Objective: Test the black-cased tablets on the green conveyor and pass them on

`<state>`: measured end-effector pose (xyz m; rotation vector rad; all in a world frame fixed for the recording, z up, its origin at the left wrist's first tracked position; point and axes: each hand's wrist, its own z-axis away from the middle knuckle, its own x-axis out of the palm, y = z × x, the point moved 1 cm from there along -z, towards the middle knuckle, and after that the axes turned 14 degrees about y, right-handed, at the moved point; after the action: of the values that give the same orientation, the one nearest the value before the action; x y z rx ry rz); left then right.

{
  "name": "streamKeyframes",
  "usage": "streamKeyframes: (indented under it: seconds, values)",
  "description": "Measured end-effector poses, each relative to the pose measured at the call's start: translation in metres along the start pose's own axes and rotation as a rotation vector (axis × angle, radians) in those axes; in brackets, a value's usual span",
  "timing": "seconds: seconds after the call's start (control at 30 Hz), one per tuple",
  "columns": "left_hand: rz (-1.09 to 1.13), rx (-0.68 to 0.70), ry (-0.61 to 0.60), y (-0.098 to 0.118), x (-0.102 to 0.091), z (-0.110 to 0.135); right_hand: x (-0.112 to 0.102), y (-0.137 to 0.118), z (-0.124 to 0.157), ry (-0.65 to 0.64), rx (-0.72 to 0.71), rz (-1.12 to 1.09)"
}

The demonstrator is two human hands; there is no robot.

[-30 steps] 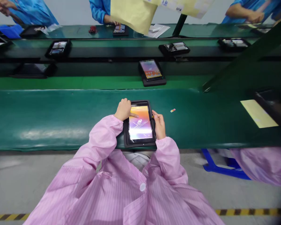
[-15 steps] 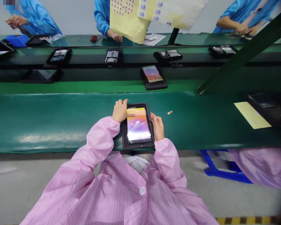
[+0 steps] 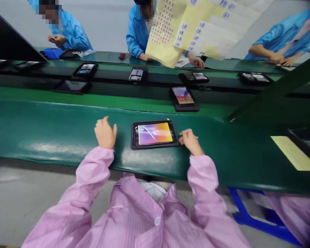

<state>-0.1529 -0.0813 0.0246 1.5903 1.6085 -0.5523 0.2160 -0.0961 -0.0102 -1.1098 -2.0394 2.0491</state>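
Observation:
A tablet [image 3: 155,133] with a lit orange-and-purple screen lies sideways in a black tray [image 3: 157,146] on the green bench in front of me. My left hand [image 3: 105,133] is off to the left of the tray, empty, its thumb apart from the fingers. Just beyond the tray's right edge, my right hand [image 3: 191,142] is closed in a pinch. A tiny dark and yellowish piece shows at its fingertips, too small to name. A small reddish bit peeks out beside that hand, mostly hidden.
Beyond the bench, another lit tablet [image 3: 183,95] sits on a black tray. Several trays with opened devices, one a black tray [image 3: 85,70], line the belt. Yellow sheets [image 3: 196,31] hang overhead. A green post [image 3: 263,93] and a yellow paper [image 3: 294,151] are at right. Co-workers in blue sit opposite.
The tray with the tablet has turned from upright to sideways. My left hand has let go and moved left. The right hand has shifted right, still pinching. The view has tilted up.

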Motion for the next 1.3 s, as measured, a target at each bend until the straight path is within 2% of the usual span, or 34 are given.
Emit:
streamKeyframes:
  seconds: [0.03, 0.07, 0.13, 0.17, 0.23, 0.27, 0.33, 0.37, 0.43, 0.53, 0.63, 0.7, 0.8, 0.87, 0.93, 1.07, 1.2, 1.3]
  values:
    - [0.011, -0.094, 0.056, -0.012, -0.001, -0.007, -0.015, 0.005, 0.01, -0.006, 0.006, 0.032]
    - [0.034, -0.175, 0.055, -0.022, -0.002, -0.006, -0.027, 0.009, 0.019, -0.001, 0.004, 0.055]
    - [0.104, -0.299, -0.098, -0.032, -0.002, 0.011, -0.034, 0.011, 0.027, 0.045, -0.022, 0.074]
    - [0.158, -0.348, -0.22, -0.032, 0.0, 0.024, -0.028, 0.009, 0.026, 0.06, -0.046, 0.071]
    - [0.309, -0.418, -0.461, -0.021, 0.007, 0.048, -0.002, -0.002, 0.015, 0.055, -0.102, 0.046]
    - [0.385, -0.437, -0.545, -0.013, 0.012, 0.055, 0.013, -0.009, 0.008, 0.033, -0.125, 0.032]
    - [0.489, -0.45, -0.615, 0.005, 0.025, 0.056, 0.039, -0.02, -0.003, -0.017, -0.143, 0.019]
    - [0.509, -0.442, -0.611, 0.013, 0.033, 0.05, 0.046, -0.023, -0.005, -0.038, -0.14, 0.02]
    - [0.514, -0.402, -0.578, 0.027, 0.048, 0.03, 0.046, -0.024, 0.002, -0.077, -0.117, 0.026]
    - [0.518, -0.294, -0.541, 0.049, 0.064, -0.004, 0.022, -0.016, 0.024, -0.106, -0.07, 0.016]
    - [0.516, -0.171, -0.494, 0.077, 0.069, -0.022, 0.002, -0.008, 0.037, -0.03, -0.03, -0.043]
    - [0.505, 0.031, -0.429, 0.094, 0.069, -0.026, 0.0, -0.004, 0.037, 0.024, -0.002, -0.117]
    - [0.444, 0.445, -0.358, 0.108, 0.074, -0.024, 0.011, 0.0, 0.035, 0.062, 0.056, -0.233]
    - [0.434, 0.575, -0.341, 0.108, 0.082, -0.022, 0.024, 0.003, 0.042, 0.087, 0.107, -0.299]
    - [0.512, 0.537, -0.301, 0.103, 0.091, -0.017, 0.04, 0.005, 0.053, 0.118, 0.158, -0.369]
    - [0.641, 0.283, -0.205, 0.1, 0.1, 0.0, 0.062, 0.006, 0.067, 0.144, 0.24, -0.513]
    - [0.534, 0.155, -0.172, 0.111, 0.096, 0.014, 0.065, 0.009, 0.056, 0.124, 0.29, -0.64]
    - [0.5, 0.149, -0.234, 0.12, 0.091, 0.012, 0.062, 0.011, 0.05, 0.123, 0.303, -0.707]
